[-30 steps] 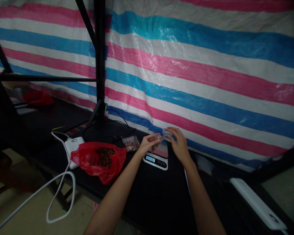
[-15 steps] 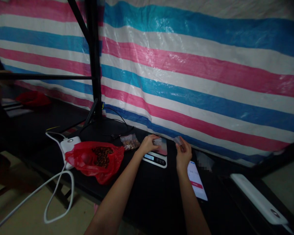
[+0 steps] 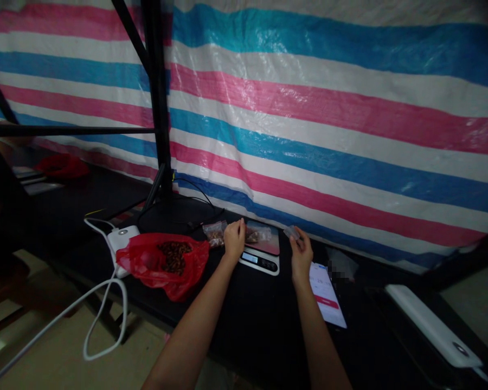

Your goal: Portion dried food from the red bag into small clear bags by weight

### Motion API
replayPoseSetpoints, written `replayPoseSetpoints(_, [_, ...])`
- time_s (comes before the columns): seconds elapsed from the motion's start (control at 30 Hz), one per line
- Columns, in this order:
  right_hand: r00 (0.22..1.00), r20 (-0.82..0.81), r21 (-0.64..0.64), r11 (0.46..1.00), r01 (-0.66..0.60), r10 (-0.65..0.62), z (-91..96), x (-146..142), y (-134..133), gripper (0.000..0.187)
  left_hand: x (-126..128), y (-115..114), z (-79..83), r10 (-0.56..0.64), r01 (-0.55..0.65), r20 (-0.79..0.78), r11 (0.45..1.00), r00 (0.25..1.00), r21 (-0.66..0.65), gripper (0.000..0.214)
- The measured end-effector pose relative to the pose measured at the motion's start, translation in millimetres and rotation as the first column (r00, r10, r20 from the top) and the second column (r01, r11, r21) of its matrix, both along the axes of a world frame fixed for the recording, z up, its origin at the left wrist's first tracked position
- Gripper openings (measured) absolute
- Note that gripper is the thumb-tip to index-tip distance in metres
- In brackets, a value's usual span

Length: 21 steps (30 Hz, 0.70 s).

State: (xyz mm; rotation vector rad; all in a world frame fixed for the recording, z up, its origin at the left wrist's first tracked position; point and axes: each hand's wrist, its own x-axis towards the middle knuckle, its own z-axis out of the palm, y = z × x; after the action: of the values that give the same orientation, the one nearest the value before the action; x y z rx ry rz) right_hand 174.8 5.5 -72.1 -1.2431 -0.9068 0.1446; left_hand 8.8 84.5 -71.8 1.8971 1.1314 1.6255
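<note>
My right hand (image 3: 301, 252) pinches a small clear plastic bag (image 3: 290, 232) just right of the kitchen scale (image 3: 271, 269). My left hand (image 3: 234, 239) is at the scale's left edge, fingers pressed together; whether anything is between them is hidden. A small clear bag with brown pieces (image 3: 258, 234) lies on the scale's plate, beside my left fingers. Another filled clear bag (image 3: 214, 234) lies left of that hand, partly behind it. The scale's display is lit. Farther left, a red plastic bag (image 3: 195, 276) lies spread, holding many small brown pieces (image 3: 174, 256).
A phone (image 3: 327, 295) with a lit screen lies right of my right forearm. Behind it is a clear plastic bag (image 3: 344, 262). White lamp-like bar (image 3: 431, 327) at right; white device (image 3: 124, 234) with a looping cable (image 3: 122, 314) at left. A striped sheet (image 3: 309, 135) hangs behind the table.
My left hand has moved left off the scale's plate and its fingers have come together, leaving the filled bag in view there. My right hand still holds the clear bag. The view shifted slightly.
</note>
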Motion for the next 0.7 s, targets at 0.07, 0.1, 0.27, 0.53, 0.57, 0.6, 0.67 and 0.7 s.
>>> replayPoseSetpoints(0.07, [0.999, -0.045, -0.005, 1.000, -0.018, 0.017, -1.9, 1, 2, 0.041, 0, 1, -4.0, 0.018, -0.018, 0.003, 1.000, 1.000, 0.008, 0.043])
replayPoseSetpoints(0.1, [0.997, -0.067, -0.003, 1.000, -0.025, 0.024, -3.6, 2, 3, 0.042, 0, 1, -4.8, 0.023, -0.023, 0.008, 1.000, 1.000, 0.013, 0.042])
replayPoseSetpoints(0.27, [0.989, -0.127, -0.016, 0.997, -0.079, 0.076, -14.9, 8, 8, 0.050, 1, 1, -2.8, 0.043, -0.043, 0.045, 0.999, 0.998, -0.006, 0.043])
replayPoseSetpoints(0.53, [0.999, -0.021, -0.107, 0.993, -0.052, 0.050, -19.1, 11, 6, 0.056, 2, 0, 0.0, 0.046, -0.044, 0.113, 0.999, 0.992, -0.021, 0.042])
replayPoseSetpoints(0.57, [0.999, -0.025, -0.111, 0.993, -0.044, 0.042, -19.2, 11, 6, 0.054, 2, 0, -0.3, 0.052, -0.050, 0.109, 0.998, 0.993, -0.024, 0.042])
replayPoseSetpoints(0.6, [0.999, -0.033, -0.112, 0.993, -0.039, 0.035, -19.5, 12, 6, 0.052, 1, 0, -0.8, 0.057, -0.054, 0.101, 0.998, 0.993, -0.027, 0.042])
replayPoseSetpoints(0.67, [0.998, -0.050, -0.109, 0.993, -0.033, 0.028, -20.8, 12, 6, 0.050, 1, 1, -1.5, 0.060, -0.058, 0.083, 0.998, 0.995, -0.032, 0.042])
replayPoseSetpoints(0.7, [0.998, -0.056, -0.110, 0.993, -0.032, 0.026, -21.6, 13, 6, 0.050, 1, 2, -1.1, 0.061, -0.058, 0.077, 0.998, 0.995, -0.033, 0.043])
